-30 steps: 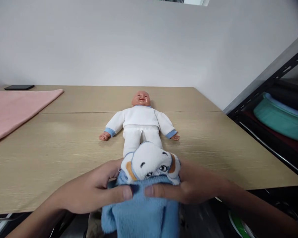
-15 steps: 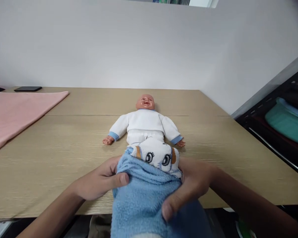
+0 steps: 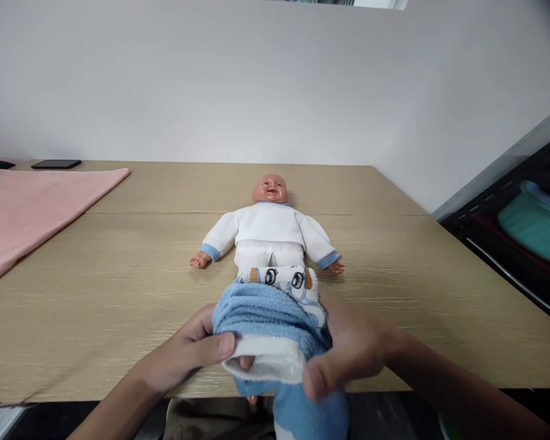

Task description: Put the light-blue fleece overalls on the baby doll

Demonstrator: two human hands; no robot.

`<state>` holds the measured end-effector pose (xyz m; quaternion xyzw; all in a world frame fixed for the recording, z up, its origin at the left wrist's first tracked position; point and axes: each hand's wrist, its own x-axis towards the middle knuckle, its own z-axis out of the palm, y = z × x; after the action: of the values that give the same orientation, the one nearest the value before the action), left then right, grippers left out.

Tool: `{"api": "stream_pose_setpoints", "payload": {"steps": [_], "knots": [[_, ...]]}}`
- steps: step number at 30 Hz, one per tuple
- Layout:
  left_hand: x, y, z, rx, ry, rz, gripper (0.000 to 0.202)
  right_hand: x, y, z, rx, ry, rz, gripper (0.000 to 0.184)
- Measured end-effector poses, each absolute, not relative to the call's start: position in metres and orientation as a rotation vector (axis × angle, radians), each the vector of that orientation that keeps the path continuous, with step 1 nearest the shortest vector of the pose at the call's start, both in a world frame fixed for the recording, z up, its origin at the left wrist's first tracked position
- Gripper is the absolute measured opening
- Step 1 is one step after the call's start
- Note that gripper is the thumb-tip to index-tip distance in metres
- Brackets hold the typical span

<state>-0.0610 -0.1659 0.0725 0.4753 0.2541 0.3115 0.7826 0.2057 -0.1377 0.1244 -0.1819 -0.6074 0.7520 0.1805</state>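
A baby doll [image 3: 269,226] lies on its back on the table, head away from me, in a white top with blue cuffs. Over its lower body are fuzzy blue pants [image 3: 261,305] with a white panel showing embroidered eyes. My left hand [image 3: 199,348] grips the left side of the pants, thumb on top at a white leg cuff [image 3: 275,359]. My right hand [image 3: 348,348] holds the other side of that cuff, thumb over the cloth. Something skin-coloured shows inside the cuff; I cannot tell whether it is a finger or a doll foot. The other blue leg hangs past the table edge.
A pink cloth [image 3: 41,208] is spread at the left of the wooden table [image 3: 142,244]. A black phone [image 3: 56,164] lies behind it. The wall [image 3: 211,85] rises at the back. To the right, a dark rack [image 3: 508,238] holds folded green cloth [image 3: 536,223].
The pants have been bunched up toward the doll, bringing the white cuff opening into view between my hands. The embroidered panel has folded lower, and more of the other leg shows below.
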Motion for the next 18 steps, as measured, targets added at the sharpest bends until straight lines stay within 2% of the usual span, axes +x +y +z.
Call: {"api": "stream_pose_setpoints", "payload": {"steps": [1,3,5,10,12,14,16,18], "knots": [[-0.059,-0.168,0.075,1.059,0.572,0.655,0.048,0.203,-0.14,0.126,-0.501,-1.677,2.125,0.071],[-0.052,-0.174,0.08,1.155,0.64,0.629,0.047,0.198,-0.147,0.127,-0.664,-1.666,1.948,0.057],[-0.044,-0.181,0.083,1.217,0.765,0.612,0.046,0.194,-0.152,0.124,-0.889,-1.709,1.615,0.041],[-0.033,-0.189,0.087,1.215,1.043,0.675,0.047,0.191,-0.154,0.118,-1.109,-1.966,0.84,0.021],[-0.034,-0.192,0.091,1.27,1.15,0.745,0.041,0.193,-0.154,0.123,-1.299,-2.049,0.848,0.008],[-0.038,-0.198,0.095,1.31,1.199,0.727,0.04,0.197,-0.157,0.131,-1.482,-2.125,1.115,0.0],[-0.044,-0.206,0.094,1.368,1.184,0.631,0.044,0.201,-0.161,0.138,-1.602,-2.197,1.36,0.006],[-0.049,-0.215,0.09,1.451,1.204,0.547,0.048,0.203,-0.167,0.139,-1.654,-2.288,1.408,0.011]]}}
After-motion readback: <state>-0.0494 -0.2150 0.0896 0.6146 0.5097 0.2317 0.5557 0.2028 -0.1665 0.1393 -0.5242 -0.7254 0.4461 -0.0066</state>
